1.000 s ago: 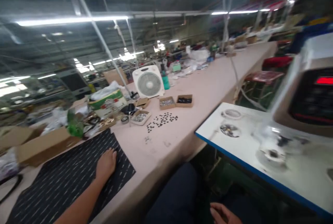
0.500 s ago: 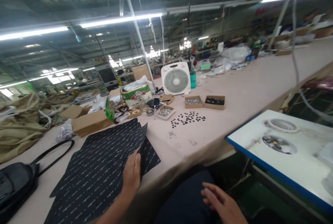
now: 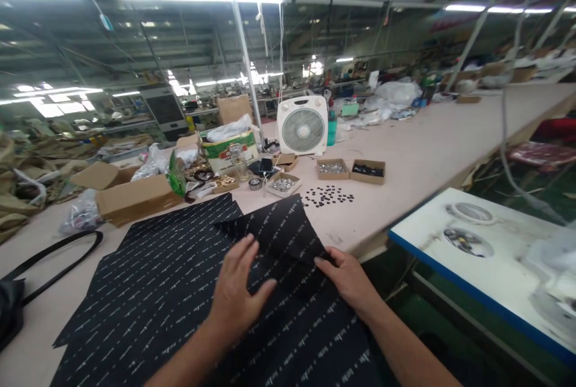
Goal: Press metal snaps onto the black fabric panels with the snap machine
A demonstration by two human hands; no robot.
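Black fabric sheets (image 3: 171,279) with rows of small white print lie overlapped on the pale table (image 3: 418,159). One black printed piece (image 3: 288,228) is lifted and drawn toward the front edge. Its right edge is pinched between the thumb and fingers of my right hand (image 3: 348,276). Over the fabric, my left hand (image 3: 238,288) has its thumb and fingers apart and grips nothing; whether it touches the cloth is unclear. Small black round parts (image 3: 328,196) are scattered just beyond the lifted piece.
Small boxes of metal parts (image 3: 332,168) and black parts (image 3: 368,171) stand before a white fan (image 3: 303,125). Farther left are a cardboard box (image 3: 139,198) and a black bag strap (image 3: 58,243). A white, blue-edged machine table (image 3: 486,261) is at right.
My right hand has risen from beside the table onto a fabric piece, now pulled rightward. My left hand has let go of the fabric edge and opened. The view has shifted slightly.
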